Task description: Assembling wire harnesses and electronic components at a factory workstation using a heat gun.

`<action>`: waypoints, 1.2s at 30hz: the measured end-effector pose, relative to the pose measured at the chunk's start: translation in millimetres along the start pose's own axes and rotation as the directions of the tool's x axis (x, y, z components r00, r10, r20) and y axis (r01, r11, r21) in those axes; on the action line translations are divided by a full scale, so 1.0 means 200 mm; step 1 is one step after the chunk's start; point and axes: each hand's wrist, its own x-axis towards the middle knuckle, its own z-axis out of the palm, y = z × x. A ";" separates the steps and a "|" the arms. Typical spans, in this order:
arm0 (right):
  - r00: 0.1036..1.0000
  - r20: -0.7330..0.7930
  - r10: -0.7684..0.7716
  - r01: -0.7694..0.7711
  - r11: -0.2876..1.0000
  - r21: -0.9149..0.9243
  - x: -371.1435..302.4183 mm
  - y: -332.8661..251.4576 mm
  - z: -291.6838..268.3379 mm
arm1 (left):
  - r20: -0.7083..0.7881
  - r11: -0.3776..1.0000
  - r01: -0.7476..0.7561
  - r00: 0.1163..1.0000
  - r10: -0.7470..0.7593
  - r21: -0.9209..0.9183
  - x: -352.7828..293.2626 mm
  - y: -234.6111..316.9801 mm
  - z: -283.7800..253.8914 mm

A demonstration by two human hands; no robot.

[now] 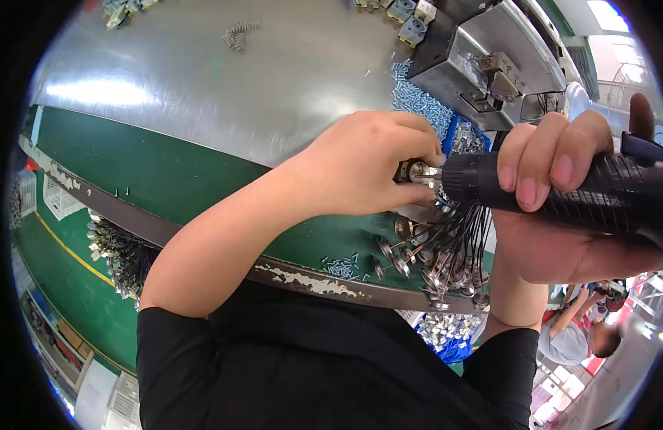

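Note:
My left hand (367, 161) is closed around a small metal-coloured part (415, 172), pinched between thumb and fingers and mostly hidden by them. In my right hand (561, 154) is a black electric screwdriver (469, 179), lying level across the view. Its bit points left and meets the part in my left hand. Just below the tool, a bunch of round metal pieces with black wires (435, 269) lies on the green bench surface (310, 240). Beyond my left hand, a pile of small silver screws (421, 100) spreads beside a blue tray (466, 136) of small metal pieces.
Springs (239, 34) and block-shaped parts (411, 27) lie on the steel sheet (188, 72). A metal fixture (489, 64) stands at the far right. Loose screws (342, 266) are near the bench edge (302, 278). Another person (575, 340) is at the right.

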 end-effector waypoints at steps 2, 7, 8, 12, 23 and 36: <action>1.000 0.012 0.006 -0.006 1.000 0.004 0.00 -0.02 -0.05 | -0.020 1.000 0.030 0.999 -0.030 -0.003 0.00 0.01 0.00; 0.999 0.037 0.015 -0.015 1.000 0.005 0.00 0.02 -0.03 | 0.048 0.995 0.091 0.995 -0.093 0.044 -0.01 0.02 -0.03; 0.999 0.040 0.016 -0.016 1.000 0.002 0.01 0.03 -0.02 | 0.045 0.995 0.092 0.995 -0.093 0.041 -0.01 0.01 -0.02; 0.999 0.050 0.016 -0.015 1.000 -0.004 0.00 0.04 0.03 | 0.069 0.997 0.068 0.995 -0.070 0.037 -0.01 0.02 -0.05; 0.998 0.066 -0.012 0.012 1.000 -0.007 0.01 0.06 0.00 | 0.055 1.000 0.018 0.998 -0.019 0.014 -0.02 -0.01 -0.06; 0.996 0.077 -0.046 0.048 0.999 -0.021 0.00 0.02 -0.01 | 0.086 0.999 0.042 0.995 -0.042 0.001 -0.02 0.00 -0.07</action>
